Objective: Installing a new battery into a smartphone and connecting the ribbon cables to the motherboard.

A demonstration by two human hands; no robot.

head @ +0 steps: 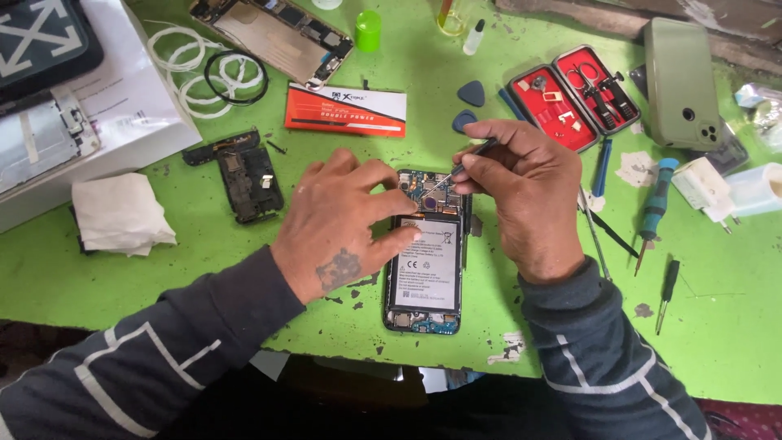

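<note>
Green and chipped, the table (98,277) is carrying an opened phone (425,277) near its front edge, back cover off, pale battery (425,262) showing in the middle and circuit boards at both ends. Dark sleeves with pale stripes are coming in from the near corners.

The left hand (342,220) is lying on the left side of the phone, fingers curled, tips pressing on the battery's top edge and the frame. The right hand (521,200) is sitting over the phone's right edge, thumb and fingers pinching a slim tool (456,171); its thin tip is pointing down at the far board, though contact is too small to tell for sure.

Left of the hands, a black cover piece (248,183) is lying flat, and further left a folded white cloth (120,213) is resting by a white box (130,98). Right of the hands, a blue-handled screwdriver (654,208) and a small black one (666,292) are lying well apart from the phone, with white chargers (717,187) beyond them.

Further back, an orange carton (345,110) is lying just beyond the phone, with two blue picks (471,93) to its right. An open red tool case (574,96) is sitting beside the picks, and a grey-green phone (680,81) is resting face down to its right. At the far edge, white rings (199,69), another stripped phone (277,37) and a green cap (367,31) are lying.
</note>
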